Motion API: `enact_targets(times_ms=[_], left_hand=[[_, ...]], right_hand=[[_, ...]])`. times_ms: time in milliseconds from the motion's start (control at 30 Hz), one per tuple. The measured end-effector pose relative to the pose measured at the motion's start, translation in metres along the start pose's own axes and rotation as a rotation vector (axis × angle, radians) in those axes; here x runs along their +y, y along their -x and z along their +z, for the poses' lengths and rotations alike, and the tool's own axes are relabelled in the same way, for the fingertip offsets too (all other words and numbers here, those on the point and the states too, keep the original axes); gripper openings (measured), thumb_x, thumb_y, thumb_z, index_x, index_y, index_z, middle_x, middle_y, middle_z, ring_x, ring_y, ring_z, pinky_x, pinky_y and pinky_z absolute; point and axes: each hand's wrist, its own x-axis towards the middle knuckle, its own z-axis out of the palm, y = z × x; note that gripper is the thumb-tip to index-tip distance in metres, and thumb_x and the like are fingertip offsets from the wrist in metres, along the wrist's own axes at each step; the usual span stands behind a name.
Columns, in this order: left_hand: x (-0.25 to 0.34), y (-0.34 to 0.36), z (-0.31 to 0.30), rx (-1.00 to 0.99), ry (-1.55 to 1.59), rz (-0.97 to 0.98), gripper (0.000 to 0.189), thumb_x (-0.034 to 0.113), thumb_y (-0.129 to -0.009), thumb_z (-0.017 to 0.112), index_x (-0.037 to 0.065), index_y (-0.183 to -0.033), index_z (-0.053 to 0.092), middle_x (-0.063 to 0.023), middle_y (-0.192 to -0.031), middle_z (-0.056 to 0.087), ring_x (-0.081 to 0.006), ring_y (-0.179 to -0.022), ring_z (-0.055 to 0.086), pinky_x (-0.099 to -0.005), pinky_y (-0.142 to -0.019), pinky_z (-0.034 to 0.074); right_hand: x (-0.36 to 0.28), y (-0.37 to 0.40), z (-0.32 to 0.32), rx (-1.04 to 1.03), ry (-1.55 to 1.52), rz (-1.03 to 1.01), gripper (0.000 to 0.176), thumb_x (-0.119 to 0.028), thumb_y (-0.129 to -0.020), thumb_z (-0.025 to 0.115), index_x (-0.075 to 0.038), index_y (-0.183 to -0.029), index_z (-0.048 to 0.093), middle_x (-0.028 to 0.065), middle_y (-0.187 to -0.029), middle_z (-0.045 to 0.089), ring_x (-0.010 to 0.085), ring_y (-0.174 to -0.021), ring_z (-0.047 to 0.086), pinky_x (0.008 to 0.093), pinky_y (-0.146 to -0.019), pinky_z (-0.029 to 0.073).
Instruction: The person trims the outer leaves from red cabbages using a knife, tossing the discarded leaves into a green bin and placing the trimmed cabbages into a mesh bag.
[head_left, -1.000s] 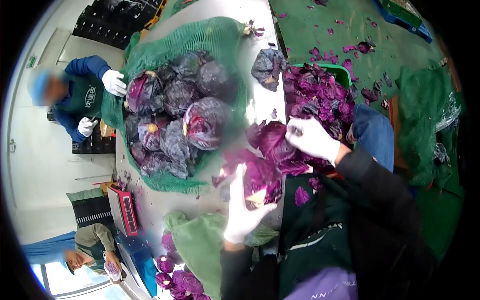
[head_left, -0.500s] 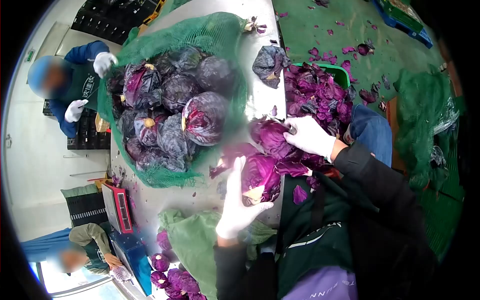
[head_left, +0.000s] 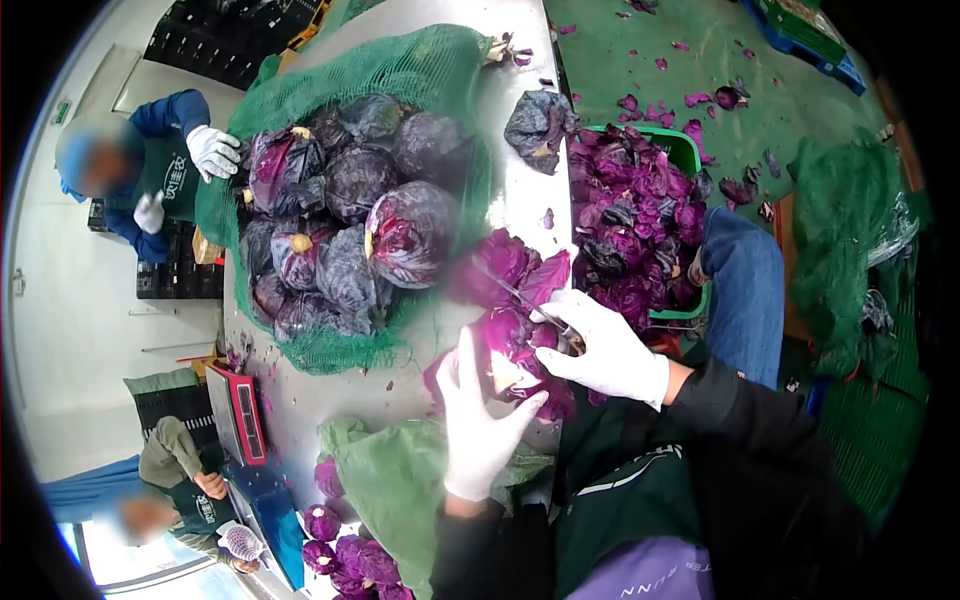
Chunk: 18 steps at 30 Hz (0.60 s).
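My left hand [head_left: 485, 425] is partly open, thumb and fingers spread around the near side of a purple cabbage [head_left: 520, 355], touching it without closing over it. My right hand [head_left: 610, 345] is bent around the dark handle of a knife [head_left: 530, 305] and sits against the cabbage's other side, so the cabbage lies between both gloves, at the surface's [head_left: 305, 405] near edge. The blade slants over it towards loose purple leaves [head_left: 510, 265].

Beyond, a green mesh sack [head_left: 420, 65] of darker cabbages [head_left: 360, 185] lies open. A crate [head_left: 681, 147] heaped with leaves stands past my right hand, and a pale green bag [head_left: 385, 480] lies beside my left wrist.

For writing, I get "RUNN" on the purple cloth [head_left: 650, 575] at my front, with more letters before it. White lettering on my dark apron [head_left: 620, 490] is folded and I can't read it. One co-worker's apron [head_left: 178, 180] carries Chinese characters, sideways to my view; another co-worker's apron [head_left: 200, 500] has smaller white marks I can't make out.

The cabbage's underside is hidden from me, its left-hand side is smeared by blur, and the knife handle is mostly inside my glove. The round frame cuts off the outer corners.
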Motion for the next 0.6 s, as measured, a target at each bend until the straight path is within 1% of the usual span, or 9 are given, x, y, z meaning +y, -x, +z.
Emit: enact_targets(times_ms=[33,133,167,267,300,400,467,533,600], left_hand=[[0.005,-0.001,-0.005,-0.037,-0.100,-0.050,0.116,0.026,-0.060,0.094,0.010,-0.155,0.029,-0.0224,-0.153,0.024,-0.0362,-0.134,0.041,-0.0499,-0.110,0.038],[0.012,-0.008,-0.008,0.085,-0.519,0.283,0.113,0.030,-0.058,0.095,0.008,-0.151,0.034,-0.0215,-0.154,0.026,-0.0395,-0.137,0.039,-0.0532,-0.115,0.031],[0.009,-0.013,-0.007,0.123,-0.528,0.355,0.108,0.030,-0.058,0.095,0.004,-0.146,0.038,-0.0235,-0.152,0.033,-0.0388,-0.134,0.045,-0.0499,-0.113,0.036],[-0.010,-0.018,0.012,0.070,-0.182,0.355,0.101,0.033,-0.059,0.095,0.000,-0.140,0.044,-0.0253,-0.146,0.042,-0.0413,-0.139,0.038,-0.0471,-0.113,0.036],[-0.008,-0.015,0.017,0.118,-0.182,0.337,0.102,0.031,-0.057,0.095,0.000,-0.140,0.044,-0.0237,-0.141,0.047,-0.0399,-0.133,0.046,-0.0458,-0.111,0.039],[-0.005,-0.010,0.030,0.184,-0.123,0.263,0.100,0.031,-0.057,0.096,0.000,-0.138,0.045,-0.0225,-0.138,0.048,-0.0380,-0.129,0.048,-0.0441,-0.109,0.041],[0.003,-0.014,0.038,0.253,-0.056,0.210,0.095,0.033,-0.060,0.095,0.000,-0.135,0.047,-0.0209,-0.135,0.049,-0.0365,-0.126,0.051,-0.0429,-0.105,0.043],[-0.001,-0.019,0.048,0.250,-0.091,0.234,0.104,0.032,-0.057,0.096,-0.002,-0.140,0.041,-0.0196,-0.129,0.050,-0.0332,-0.118,0.053,-0.0440,-0.103,0.044],[0.020,-0.020,0.039,0.199,-0.230,0.228,0.103,0.037,-0.061,0.094,0.006,-0.145,0.043,-0.0245,-0.132,0.047,-0.0390,-0.123,0.047,-0.0467,-0.105,0.041]], right_hand=[[-0.003,0.000,0.000,-0.034,-0.001,0.018,0.043,-0.025,-0.085,0.075,-0.005,-0.120,0.061,0.0105,-0.101,0.057,0.0198,-0.076,0.060,0.0320,-0.070,0.052],[-0.012,-0.004,-0.010,-0.127,0.014,0.062,0.035,-0.019,-0.084,0.075,-0.004,-0.112,0.062,0.0089,-0.103,0.054,0.0172,-0.079,0.057,0.0290,-0.070,0.049],[-0.010,-0.006,-0.011,-0.107,0.028,0.013,0.034,-0.020,-0.084,0.075,-0.004,-0.111,0.062,0.0088,-0.103,0.054,0.0168,-0.075,0.057,0.0279,-0.069,0.049],[-0.017,-0.005,-0.013,-0.096,0.041,0.110,0.031,-0.020,-0.084,0.074,-0.004,-0.108,0.061,0.0081,-0.101,0.054,0.0142,-0.073,0.056,0.0268,-0.067,0.048],[-0.009,-0.008,-0.016,-0.120,-0.024,0.154,0.031,-0.020,-0.084,0.075,-0.004,-0.106,0.060,0.0066,-0.099,0.056,0.0116,-0.072,0.054,0.0256,-0.066,0.048],[0.006,-0.020,-0.022,-0.096,0.050,0.091,0.024,-0.017,-0.086,0.072,-0.003,-0.100,0.060,0.0023,-0.089,0.056,0.0087,-0.072,0.051,0.0247,-0.066,0.046],[0.013,-0.028,-0.031,-0.050,-0.105,0.182,0.022,-0.018,-0.087,0.071,-0.002,-0.097,0.061,0.0007,-0.078,0.052,0.0076,-0.070,0.045,0.0258,-0.064,0.043],[0.010,-0.031,-0.043,-0.032,-0.096,0.220,0.022,-0.017,-0.087,0.072,-0.001,-0.098,0.061,0.0006,-0.075,0.051,0.0075,-0.069,0.044,0.0261,-0.063,0.042],[0.017,-0.033,-0.041,-0.015,-0.100,0.154,0.023,-0.020,-0.088,0.072,-0.001,-0.098,0.062,0.0016,-0.074,0.054,0.0075,-0.069,0.046,0.0268,-0.063,0.042]])
